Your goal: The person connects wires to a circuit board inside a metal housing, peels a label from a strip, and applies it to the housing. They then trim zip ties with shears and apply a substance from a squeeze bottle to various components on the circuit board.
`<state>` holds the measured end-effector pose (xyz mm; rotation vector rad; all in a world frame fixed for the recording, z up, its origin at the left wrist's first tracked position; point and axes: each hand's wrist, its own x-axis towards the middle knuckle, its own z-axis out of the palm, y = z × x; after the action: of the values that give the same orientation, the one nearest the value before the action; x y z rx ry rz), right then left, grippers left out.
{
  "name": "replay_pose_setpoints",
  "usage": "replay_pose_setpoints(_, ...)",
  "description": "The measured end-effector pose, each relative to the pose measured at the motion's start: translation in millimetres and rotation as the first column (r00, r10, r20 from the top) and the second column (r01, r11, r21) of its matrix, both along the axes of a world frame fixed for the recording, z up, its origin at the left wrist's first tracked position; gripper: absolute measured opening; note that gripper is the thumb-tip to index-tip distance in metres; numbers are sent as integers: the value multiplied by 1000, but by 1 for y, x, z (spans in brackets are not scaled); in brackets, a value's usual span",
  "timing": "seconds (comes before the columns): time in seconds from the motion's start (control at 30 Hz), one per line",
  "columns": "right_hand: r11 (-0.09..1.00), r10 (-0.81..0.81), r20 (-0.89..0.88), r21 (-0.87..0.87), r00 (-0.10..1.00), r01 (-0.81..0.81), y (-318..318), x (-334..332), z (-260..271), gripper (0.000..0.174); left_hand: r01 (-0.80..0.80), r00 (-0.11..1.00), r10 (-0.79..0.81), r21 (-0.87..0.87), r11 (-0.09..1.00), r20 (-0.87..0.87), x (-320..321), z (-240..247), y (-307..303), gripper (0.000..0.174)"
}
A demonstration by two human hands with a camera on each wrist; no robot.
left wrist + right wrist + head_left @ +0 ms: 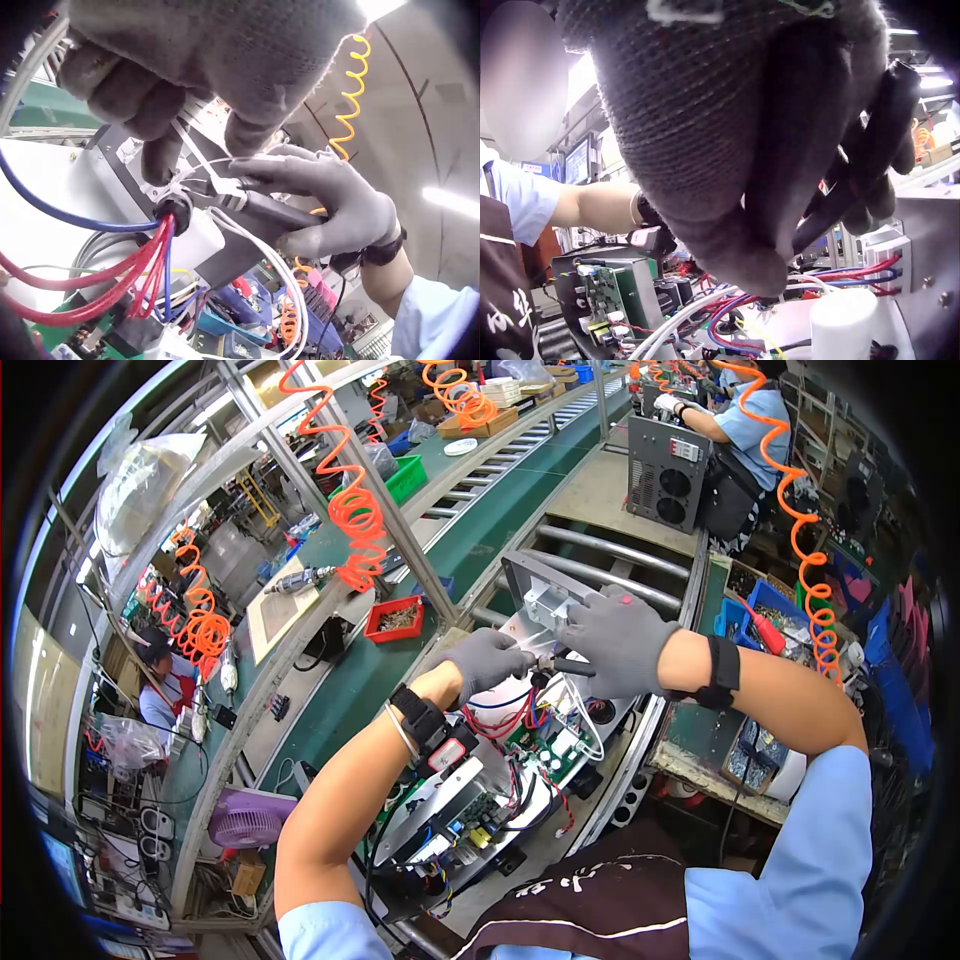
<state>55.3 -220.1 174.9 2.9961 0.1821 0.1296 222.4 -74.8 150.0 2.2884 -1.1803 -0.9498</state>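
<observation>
Above the open device, the gloved right hand (620, 642) grips a black-handled hand tool (572, 666), whose dark handle (281, 212) lies between thumb and fingers in the left wrist view. Close by on the left, the gloved left hand (485, 660) pinches thin white strands (196, 150) at the tool's head. Just below the strands, a black ring (174, 208) surrounds red and blue wires (154, 255). A white cylinder (844, 322) stands under the right hand. The exact contact of the tool's jaws is hard to make out.
The opened chassis, with a green circuit board (555, 752), lies on a roller conveyor (625, 550). A red parts bin (394, 620) sits left, blue bins (775, 600) right. A purple fan (246, 818) stands lower left. Another person works beside a grey unit (668, 475) farther up.
</observation>
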Motion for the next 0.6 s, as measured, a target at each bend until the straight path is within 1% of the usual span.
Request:
replay_pose_setpoints(0.03, 1000, -7, 5, 8, 1000, 7, 3, 2, 1, 42, -9, 998, 5, -72, 997, -56, 2, -4, 0, 34)
replay_pose_setpoints(0.07, 999, -50, -72, 13, 996, 51, 6, 5, 2, 41, -23, 999, 23, -13, 1000, -27, -2, 6, -1, 27)
replay_pose_setpoints(0.1, 995, -92, -149, 14, 984, 96, 8, 6, 3, 40, -15, 1000, 15, -7, 1000, -22, -5, 7, -1, 27)
replay_pose_setpoints(0.13, 996, -72, -103, 52, 992, 78, 8, 4, 0, 35, -30, 1000, 30, 5, 1000, -1, -7, 8, 0, 27)
replay_pose_setpoints(0.17, 995, -79, -98, 56, 992, 84, 8, 5, 0, 35, -46, 999, 46, 15, 999, 20, -9, 9, 0, 26)
replay_pose_setpoints(0.23, 992, -98, -219, 53, 971, 112, 11, 4, 1, 30, -36, 999, 36, 15, 999, -3, -8, 4, 1, 26)
replay_pose_setpoints(0.27, 993, -102, -97, 51, 990, 107, 14, -2, 3, 20, -68, 997, 69, -37, 997, 32, -9, 5, 1, 27)
replay_pose_setpoints(0.3, 991, -111, -99, 61, 989, 117, 14, -8, 5, 20, -97, 993, 103, -87, 991, 63, -11, 4, 3, 29)
replay_pose_setpoints(0.33, 973, -177, 8, 152, 984, 174, 11, -14, 7, 20, -127, 992, 125, -123, 984, -20, -8, 4, 4, 27)
replay_pose_setpoints(0.37, 944, -252, 108, 246, 962, 220, 6, -18, 8, 20, -166, 985, 158, -148, 975, -66, -6, 10, 7, 25)
replay_pose_setpoints(0.4, 915, -222, 279, 391, 934, 100, -4, -30, 6, 22, -149, 989, 138, -271, 951, -61, -2, 12, 11, 24)
replay_pose_setpoints(0.43, 898, -256, 389, 435, 885, 68, -14, -41, 4, 37, -249, 956, 200, -235, 939, -214, 6, 19, 19, 20)
replay_pose_setpoints(0.47, 858, -309, 420, 510, 853, 59, -16, -59, 10, 41, -286, 937, 211, -260, 922, -280, 6, 32, 28, 19)
replay_pose_setpoints(0.5, 812, -366, 444, 582, 817, 47, -17, -78, 14, 46, -274, 945, 197, -307, 911, -259, -6, 52, 40, 18)
replay_pose_setpoints(0.53, 654, -442, 365, 756, 819, 16, -19, -98, 10, 49, -143, 982, 74, -425, 894, -175, -3, 59, 54, 18)
replay_pose_setpoints(0.57, 459, -500, 273, 888, 821, -15, -18, -117, 2, 52, -340, 922, 228, -373, 863, -312, -33, 90, 61, 18)
replay_pose_setpoints(0.6, 224, -564, 234, 966, 792, -126, -12, -133, -10, 54, -305, 927, 188, -358, 883, -324, -34, 104, 76, 19)
